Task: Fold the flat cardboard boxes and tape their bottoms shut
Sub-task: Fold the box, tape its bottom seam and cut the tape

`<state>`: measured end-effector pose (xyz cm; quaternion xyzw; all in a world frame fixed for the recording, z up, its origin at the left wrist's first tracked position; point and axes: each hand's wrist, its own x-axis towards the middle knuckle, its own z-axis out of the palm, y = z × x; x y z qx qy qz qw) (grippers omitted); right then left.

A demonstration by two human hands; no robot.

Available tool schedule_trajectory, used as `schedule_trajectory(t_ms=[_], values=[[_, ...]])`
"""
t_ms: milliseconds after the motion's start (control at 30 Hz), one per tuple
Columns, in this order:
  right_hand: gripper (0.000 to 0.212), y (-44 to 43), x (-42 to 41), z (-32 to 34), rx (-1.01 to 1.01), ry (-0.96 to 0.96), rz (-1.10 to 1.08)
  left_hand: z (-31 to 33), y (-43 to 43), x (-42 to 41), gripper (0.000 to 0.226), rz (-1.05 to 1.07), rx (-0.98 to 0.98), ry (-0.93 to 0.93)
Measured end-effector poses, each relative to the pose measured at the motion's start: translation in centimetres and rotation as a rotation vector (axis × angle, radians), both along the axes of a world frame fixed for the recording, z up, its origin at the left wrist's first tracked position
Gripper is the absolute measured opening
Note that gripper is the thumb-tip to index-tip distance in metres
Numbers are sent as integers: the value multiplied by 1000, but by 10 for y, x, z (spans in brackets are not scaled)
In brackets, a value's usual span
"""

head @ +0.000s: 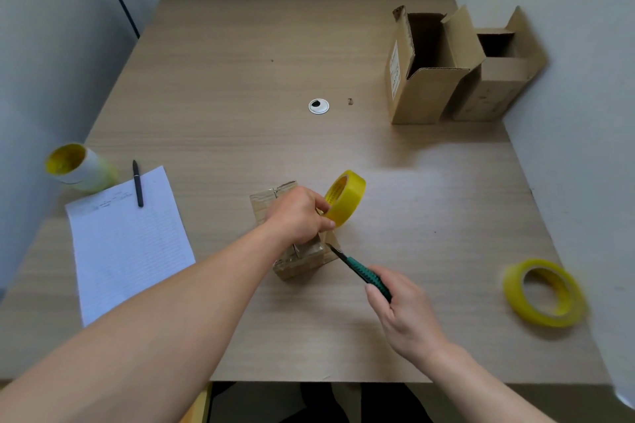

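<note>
A small folded cardboard box (266, 204) stands on the table in front of me, clear tape across its upward face. My left hand (300, 215) is above it and grips a yellow tape roll (347, 197) held upright, a strip of tape running down to the box. My right hand (400, 306) grips a green-handled utility knife (364, 273), its blade tip touching the tape strip at the box's right edge. Much of the box is hidden under my left hand.
Two folded open-top boxes (421, 93) (494, 79) stand at the far right by the wall. A second yellow tape roll (544, 292) lies at the right. A lined paper sheet (127, 244) with a black pen (138, 184) and a stack of tape rolls (80, 166) lie at the left.
</note>
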<state>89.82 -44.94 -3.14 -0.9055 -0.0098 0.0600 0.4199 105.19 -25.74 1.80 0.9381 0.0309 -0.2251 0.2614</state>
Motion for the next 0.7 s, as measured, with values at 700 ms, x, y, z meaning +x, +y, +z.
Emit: schedule_trajectory(t_ms=[700], values=[[63, -8, 77, 29, -447, -462, 71, 7, -5, -3, 41, 2, 44, -12]])
